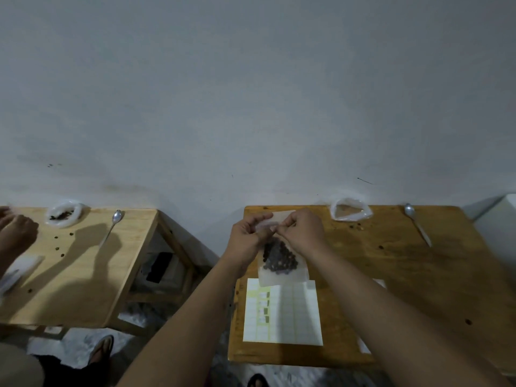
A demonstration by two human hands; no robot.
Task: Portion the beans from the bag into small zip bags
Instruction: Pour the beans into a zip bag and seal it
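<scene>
I hold a small clear zip bag (282, 263) upright above the wooden table (391, 275); dark beans fill its lower half. My left hand (247, 238) and my right hand (303, 231) both pinch the bag's top strip, close together. The big plastic bean bag (350, 209) stands open at the table's far edge, looking nearly empty. A metal spoon (417, 226) lies to its right. A few loose beans (356, 227) lie near the big bag.
A white label sheet (287, 314) lies below the zip bag. On a second table (83, 275) to the left, another person's hand (16, 233) works beside a bean bag (63, 215), a spoon (111, 227) and scattered beans. Feet in sandals show on the floor.
</scene>
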